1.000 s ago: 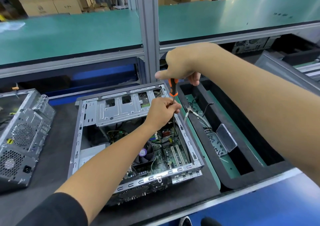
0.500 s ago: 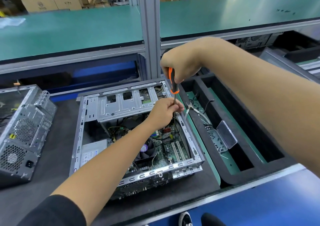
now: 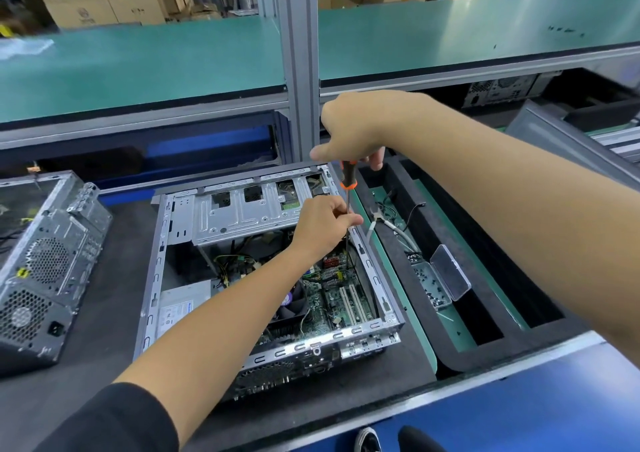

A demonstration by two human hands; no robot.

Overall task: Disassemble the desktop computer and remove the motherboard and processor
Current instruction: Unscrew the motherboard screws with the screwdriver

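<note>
Single head-worn wide-angle view, looked forward and steeply down from above the bench. Open computer case (image 3: pixel 270 271) sat near, centre frame; both forearms reached in from the lower edge. Green shelf (image 3: pixel 138 67) crossed the upper frame, bowed by the lens. No second view shared the scene.

Both forearms extended forward, the left sleeved in black to the elbow. The right hand (image 3: pixel 349 129) was raised, fingers curled downward in a grip round a screwdriver (image 3: pixel 347 188) handle, thumb pointing left. Below that grip, the left hand (image 3: pixel 325 224) pinched the shaft between thumb and fingertips, wrist slightly bent.
</note>
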